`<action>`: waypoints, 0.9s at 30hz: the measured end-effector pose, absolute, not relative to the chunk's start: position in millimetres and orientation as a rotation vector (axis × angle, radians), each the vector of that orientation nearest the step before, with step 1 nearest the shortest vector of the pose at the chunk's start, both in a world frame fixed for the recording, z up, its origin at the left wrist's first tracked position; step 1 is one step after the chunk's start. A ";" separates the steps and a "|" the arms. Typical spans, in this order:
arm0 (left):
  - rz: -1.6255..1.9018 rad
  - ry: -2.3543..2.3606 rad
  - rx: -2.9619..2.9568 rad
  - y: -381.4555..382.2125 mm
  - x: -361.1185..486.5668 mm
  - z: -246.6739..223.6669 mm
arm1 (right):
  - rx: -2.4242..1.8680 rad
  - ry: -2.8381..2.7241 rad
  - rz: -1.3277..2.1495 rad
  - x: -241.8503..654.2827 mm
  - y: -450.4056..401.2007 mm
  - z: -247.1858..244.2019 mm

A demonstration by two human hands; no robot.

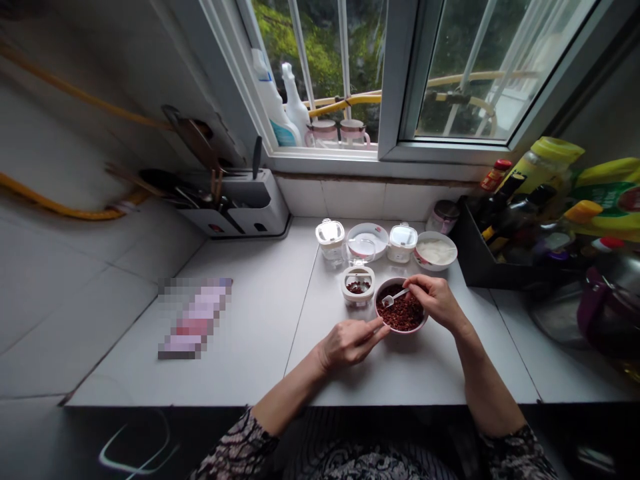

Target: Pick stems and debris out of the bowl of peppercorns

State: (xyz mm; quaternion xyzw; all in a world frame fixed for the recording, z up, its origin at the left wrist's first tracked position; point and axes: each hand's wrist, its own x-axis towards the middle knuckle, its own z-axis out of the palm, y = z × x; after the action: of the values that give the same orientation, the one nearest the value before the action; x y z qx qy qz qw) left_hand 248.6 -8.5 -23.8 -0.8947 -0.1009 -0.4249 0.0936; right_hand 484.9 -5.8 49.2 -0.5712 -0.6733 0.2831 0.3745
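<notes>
A bowl of dark red chili flakes stands on the white counter in front of me. My right hand pinches a small clear plastic spoon, whose scoop rests in the flakes. My left hand holds the bowl's near left rim with its fingers stretched along it; the thumb's grip is partly hidden. Just left of the bowl is a small white seasoning jar with its lid up and some red flakes inside.
Behind stand two lidded jars, a white bowl and a bowl of white powder. A dark bin of bottles is at right. A utensil rack stands at back left, and a blurred-out item lies at left.
</notes>
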 end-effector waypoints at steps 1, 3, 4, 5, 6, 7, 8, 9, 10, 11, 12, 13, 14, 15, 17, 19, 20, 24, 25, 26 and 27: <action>-1.263 -0.297 -2.653 -8.4 248.7 -23.8 | -1.461 -1.723 0.714 485.1 -5.7 49.0; -1.267 -0.296 -2.651 -8.2 248.9 -23.9 | -1.459 -1.734 0.678 484.9 -5.7 48.7; -1.267 -0.297 -2.650 -8.1 249.0 -24.0 | -1.457 -1.741 0.666 484.7 -5.7 48.6; -1.267 -0.298 -2.651 -8.1 249.1 -24.1 | -1.455 -1.746 0.660 484.4 -5.8 48.6; -1.266 -0.300 -2.652 -8.0 249.1 -24.3 | -1.454 -1.750 0.660 484.1 -5.8 48.6; -1.266 -0.300 -2.654 -8.0 249.1 -24.5 | -1.454 -1.750 0.665 484.0 -5.8 48.7; -1.267 -0.299 -2.656 -8.0 249.1 -24.7 | -1.455 -1.748 0.673 483.9 -5.8 48.7; -1.270 -0.298 -2.657 -8.0 249.1 -24.9 | -1.456 -1.745 0.675 483.9 -5.8 48.8; -1.272 -0.296 -2.658 -8.0 249.1 -25.0 | -1.458 -1.744 0.671 484.0 -5.7 48.9; -1.272 -0.297 -2.660 -8.1 249.0 -25.1 | -1.459 -1.745 0.664 484.1 -5.6 48.9; -1.269 -0.298 -2.660 -8.2 249.0 -25.3 | -1.459 -1.747 0.656 484.3 -5.5 49.0; -1.266 -0.301 -2.658 -8.3 248.9 -25.4 | -1.458 -1.750 0.645 484.4 -5.4 49.0; -1.263 -0.306 -2.656 -8.4 248.8 -25.5 | -1.457 -1.755 0.630 484.5 -5.3 48.9; -1.259 -0.311 -2.654 -8.5 248.8 -25.5 | -1.456 -1.760 0.613 484.6 -5.2 48.7; -1.258 -0.314 -2.650 -8.5 248.7 -25.6 | -1.455 -1.771 0.588 484.7 -5.1 48.2; -1.258 -0.311 -2.653 -8.5 248.6 -25.5 | -1.461 -1.771 0.586 485.0 -5.1 47.5; -1.258 -0.309 -2.655 -8.5 248.6 -25.4 | -1.465 -1.767 0.598 485.1 -5.1 47.2; -1.259 -0.314 -2.662 -8.4 248.7 -24.8 | -1.468 -1.734 0.658 485.7 -5.4 47.5; -1.258 -0.314 -2.662 -8.4 248.7 -24.7 | -1.465 -1.725 0.672 485.7 -5.4 48.0; -1.257 -0.313 -2.661 -8.4 248.7 -24.7 | -1.463 -1.712 0.687 485.6 -5.3 48.4; -1.256 -0.311 -2.660 -8.4 248.8 -24.8 | -1.463 -1.694 0.708 485.5 -5.1 48.7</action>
State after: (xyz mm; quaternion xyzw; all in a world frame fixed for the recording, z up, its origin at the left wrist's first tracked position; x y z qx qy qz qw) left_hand 248.8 -8.4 -24.8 -0.8955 -0.1048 -0.4228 0.0915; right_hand 485.5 -5.1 48.7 -0.5747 -0.6654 0.2781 0.3867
